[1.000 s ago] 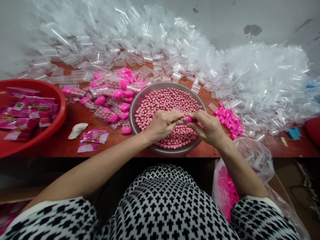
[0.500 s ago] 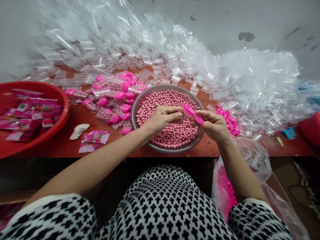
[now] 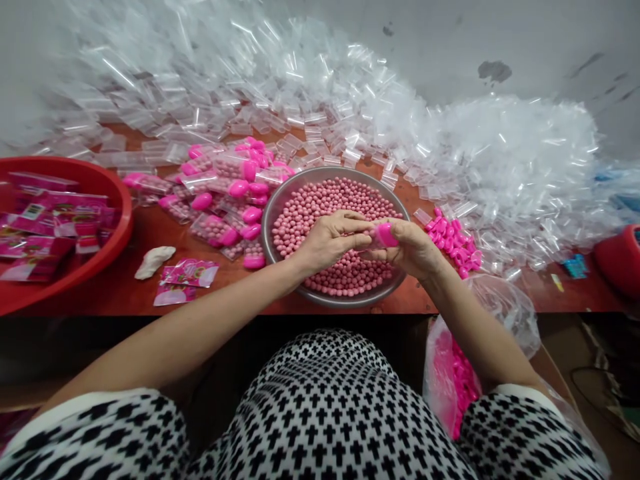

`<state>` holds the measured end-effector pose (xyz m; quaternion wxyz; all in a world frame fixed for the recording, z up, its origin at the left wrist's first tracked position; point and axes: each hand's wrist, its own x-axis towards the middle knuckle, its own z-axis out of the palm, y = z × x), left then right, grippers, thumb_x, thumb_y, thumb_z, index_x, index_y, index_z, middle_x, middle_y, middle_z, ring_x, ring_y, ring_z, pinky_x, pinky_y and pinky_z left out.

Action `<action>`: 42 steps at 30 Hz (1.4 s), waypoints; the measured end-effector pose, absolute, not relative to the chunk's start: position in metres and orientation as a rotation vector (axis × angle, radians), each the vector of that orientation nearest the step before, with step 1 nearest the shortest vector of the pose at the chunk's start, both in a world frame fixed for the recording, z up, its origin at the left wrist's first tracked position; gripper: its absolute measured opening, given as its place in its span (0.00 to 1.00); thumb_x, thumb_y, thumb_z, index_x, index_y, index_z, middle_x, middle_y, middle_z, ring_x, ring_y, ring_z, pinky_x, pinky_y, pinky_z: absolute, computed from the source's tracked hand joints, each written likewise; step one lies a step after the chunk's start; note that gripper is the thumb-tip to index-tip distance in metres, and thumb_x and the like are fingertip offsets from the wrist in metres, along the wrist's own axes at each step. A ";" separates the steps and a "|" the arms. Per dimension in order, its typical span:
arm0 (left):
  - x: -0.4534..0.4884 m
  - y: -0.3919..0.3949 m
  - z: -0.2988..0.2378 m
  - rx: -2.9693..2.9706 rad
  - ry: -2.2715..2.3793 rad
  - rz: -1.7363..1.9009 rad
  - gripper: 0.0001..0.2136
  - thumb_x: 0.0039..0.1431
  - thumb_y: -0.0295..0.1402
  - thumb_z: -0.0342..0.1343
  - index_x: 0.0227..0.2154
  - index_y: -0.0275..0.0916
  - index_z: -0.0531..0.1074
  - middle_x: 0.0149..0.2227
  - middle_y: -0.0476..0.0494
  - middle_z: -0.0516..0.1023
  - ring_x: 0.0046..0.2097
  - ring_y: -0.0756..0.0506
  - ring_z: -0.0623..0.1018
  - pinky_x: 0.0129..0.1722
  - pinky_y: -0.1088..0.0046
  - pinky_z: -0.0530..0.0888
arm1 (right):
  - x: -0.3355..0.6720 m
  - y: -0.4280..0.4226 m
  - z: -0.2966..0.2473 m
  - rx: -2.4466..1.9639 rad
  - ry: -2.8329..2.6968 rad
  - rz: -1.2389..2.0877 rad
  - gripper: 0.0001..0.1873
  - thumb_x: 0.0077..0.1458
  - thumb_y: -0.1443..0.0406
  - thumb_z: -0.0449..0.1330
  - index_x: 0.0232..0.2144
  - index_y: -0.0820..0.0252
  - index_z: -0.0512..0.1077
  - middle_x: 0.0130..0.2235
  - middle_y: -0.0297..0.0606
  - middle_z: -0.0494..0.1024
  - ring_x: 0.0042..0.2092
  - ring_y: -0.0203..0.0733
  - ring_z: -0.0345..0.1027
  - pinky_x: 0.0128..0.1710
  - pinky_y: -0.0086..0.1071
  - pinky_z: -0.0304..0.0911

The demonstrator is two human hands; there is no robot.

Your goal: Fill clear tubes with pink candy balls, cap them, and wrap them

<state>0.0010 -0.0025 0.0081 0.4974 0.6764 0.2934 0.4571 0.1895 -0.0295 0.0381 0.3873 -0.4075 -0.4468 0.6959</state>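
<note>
Worktop of reddish-brown wood runs along a grey, stained wall, and most of it is buried under a heap of empty clear tubes banked against that wall. A metal bowl full of pink balls stands at the near edge. Both hands meet just above it: the left hand is closed in a pinch on a small clear tube, mostly hidden by the fingers, and the right hand grips a pink cap pressed against the tube's end.

Filled tubes with pink caps lie in a pile just left of the bowl, and loose caps sit just right of it. A red basin at the far left holds pink packets; two more packets and a white scrap lie on bare wood beside it. Below the worktop edge, by the person's right arm, a clear bag holds more pink pieces.
</note>
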 end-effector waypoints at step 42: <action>-0.015 0.040 0.016 3.019 0.787 0.502 0.13 0.65 0.27 0.46 0.48 0.37 0.72 0.38 0.40 0.80 0.37 0.45 0.77 0.39 0.70 0.72 | 0.221 -0.010 0.041 -1.304 -1.769 1.140 0.20 0.50 0.51 0.66 0.40 0.59 0.80 0.41 0.38 0.82 0.42 0.42 0.74 0.46 0.36 0.68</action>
